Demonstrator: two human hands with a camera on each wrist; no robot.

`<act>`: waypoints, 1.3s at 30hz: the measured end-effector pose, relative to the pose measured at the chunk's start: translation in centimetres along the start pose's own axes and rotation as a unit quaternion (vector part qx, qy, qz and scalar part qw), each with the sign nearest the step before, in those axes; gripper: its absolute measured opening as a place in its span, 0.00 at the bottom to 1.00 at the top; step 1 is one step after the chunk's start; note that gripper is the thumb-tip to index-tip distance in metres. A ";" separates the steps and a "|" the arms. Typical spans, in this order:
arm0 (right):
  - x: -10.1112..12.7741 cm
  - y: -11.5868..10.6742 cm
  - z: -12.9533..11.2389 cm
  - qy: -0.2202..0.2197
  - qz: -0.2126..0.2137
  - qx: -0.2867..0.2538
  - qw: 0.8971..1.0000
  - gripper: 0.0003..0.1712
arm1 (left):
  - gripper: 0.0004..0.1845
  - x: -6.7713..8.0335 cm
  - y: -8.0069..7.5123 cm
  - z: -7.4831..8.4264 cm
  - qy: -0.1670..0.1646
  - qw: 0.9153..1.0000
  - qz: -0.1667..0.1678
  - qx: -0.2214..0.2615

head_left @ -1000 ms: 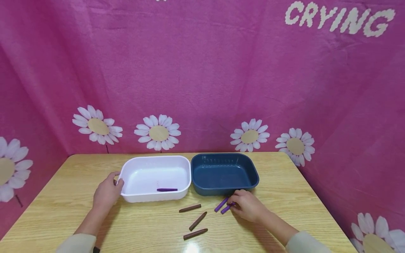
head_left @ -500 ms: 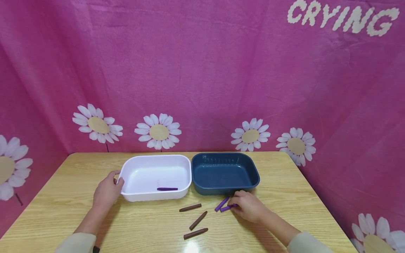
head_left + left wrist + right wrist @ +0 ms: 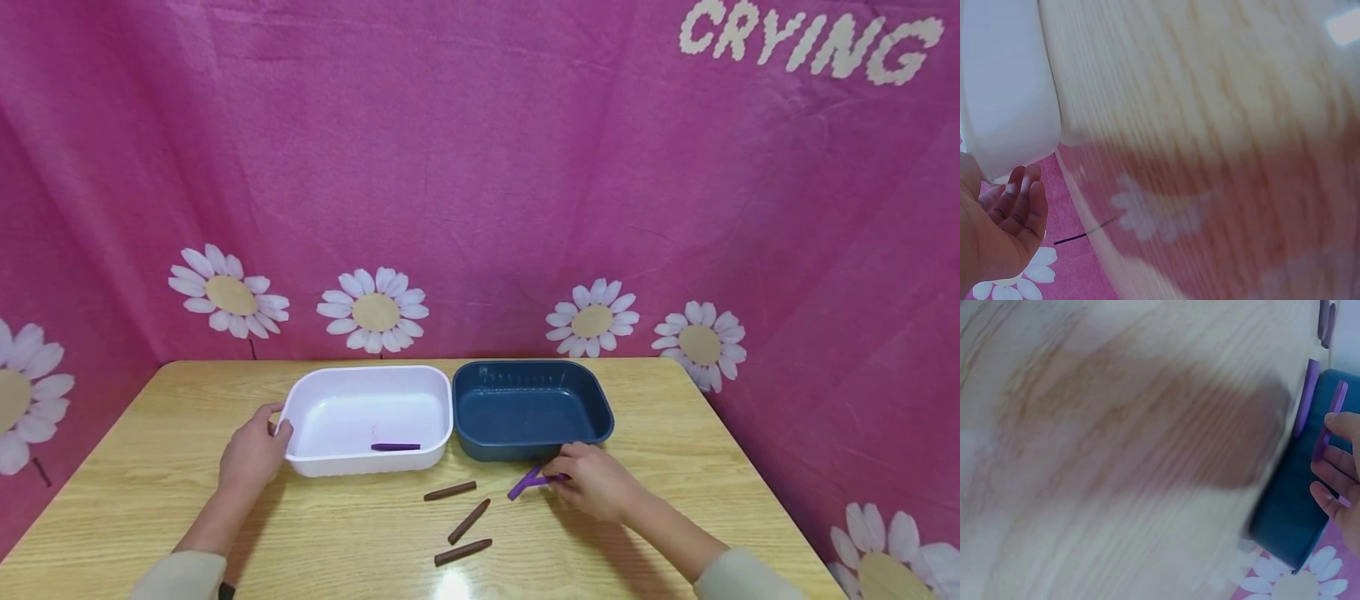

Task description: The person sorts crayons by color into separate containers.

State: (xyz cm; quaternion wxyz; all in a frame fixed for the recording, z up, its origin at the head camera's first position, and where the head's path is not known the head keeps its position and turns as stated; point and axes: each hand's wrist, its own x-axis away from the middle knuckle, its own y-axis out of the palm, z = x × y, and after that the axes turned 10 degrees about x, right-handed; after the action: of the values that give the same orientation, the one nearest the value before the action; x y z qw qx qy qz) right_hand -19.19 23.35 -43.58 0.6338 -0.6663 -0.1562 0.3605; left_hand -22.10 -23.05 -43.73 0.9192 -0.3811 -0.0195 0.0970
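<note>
My left hand (image 3: 251, 454) holds the left end of a white plastic tray (image 3: 345, 467); in the left wrist view its fingers (image 3: 1016, 212) curl by the tray's corner. Inside that tray lies a dark purple crayon (image 3: 395, 447). My right hand (image 3: 596, 483) pinches a purple crayon (image 3: 1338, 400) between thumb and fingers, just off the table in front of a dark blue tray (image 3: 487, 451). A second purple crayon (image 3: 516, 492) lies on the table to its left; in the head view the held one crosses over it. No crayon shows inside the blue tray.
A brown crayon (image 3: 450, 491), another brown crayon (image 3: 469, 522) and a third brown crayon (image 3: 463, 552) lie on the wooden table (image 3: 337, 542) before the trays. Both trays stand side by side near the back edge. A pink cloth (image 3: 480, 183) hangs behind.
My right hand has turned and lifted the purple crayon it pinches, which now points more sideways, over the other purple one. My left hand stays at the white tray.
</note>
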 end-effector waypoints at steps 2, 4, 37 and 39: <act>-0.2 -0.3 -0.1 -0.004 0.004 0.002 1.000 0.07 | 0.26 0.0 0.0 0.0 0.000 1.000 0.000 -0.002; -0.6 -0.6 -0.2 -0.010 0.012 0.006 1.000 0.06 | 0.26 -0.1 0.0 -0.1 0.002 1.000 0.000 -0.003; -8.3 -2.7 -3.8 -0.048 0.021 0.023 0.998 0.07 | 0.25 0.1 -0.2 0.1 0.009 1.000 0.000 0.003; -8.8 -2.8 -4.0 -0.054 0.024 0.023 0.998 0.07 | 0.26 0.0 -0.2 0.0 0.007 1.000 0.000 0.004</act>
State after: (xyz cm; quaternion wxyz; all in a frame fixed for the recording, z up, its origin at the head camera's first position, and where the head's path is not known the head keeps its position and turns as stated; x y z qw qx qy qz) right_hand -21.85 15.02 -38.67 0.6311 -0.6345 -0.1659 0.4142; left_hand -22.05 -23.14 -43.58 0.9210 -0.3780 -0.0126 0.0939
